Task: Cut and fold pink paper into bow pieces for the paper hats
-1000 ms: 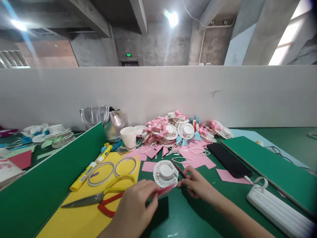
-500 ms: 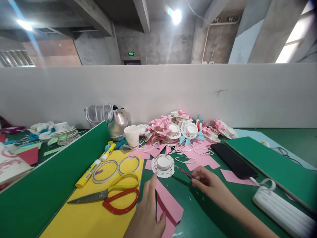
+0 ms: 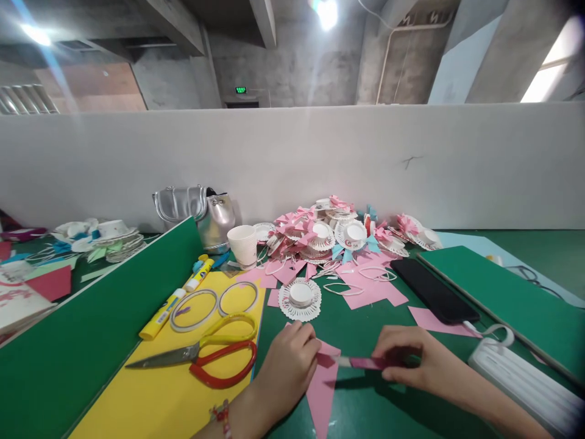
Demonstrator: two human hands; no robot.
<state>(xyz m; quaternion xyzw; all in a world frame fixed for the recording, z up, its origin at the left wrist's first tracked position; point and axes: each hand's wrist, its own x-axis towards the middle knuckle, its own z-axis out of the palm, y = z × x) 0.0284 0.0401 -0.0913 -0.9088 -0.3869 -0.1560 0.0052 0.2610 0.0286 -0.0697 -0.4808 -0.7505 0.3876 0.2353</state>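
Pink paper lies on the green desk straight in front of me, its far part under my left hand, its near end tapering toward the bottom of my view. That hand's fingers are bent over it; whether they pinch or only press, I cannot tell. My right hand grips a slim tool, its pale end at the paper's right edge. Bare desk on the paper's right side gives me room, bounded farther out by the black phone. On the left I have less: the red-handled scissors on the yellow sheet come near my wrist. Just beyond my left knuckles sits a fringed white disc.
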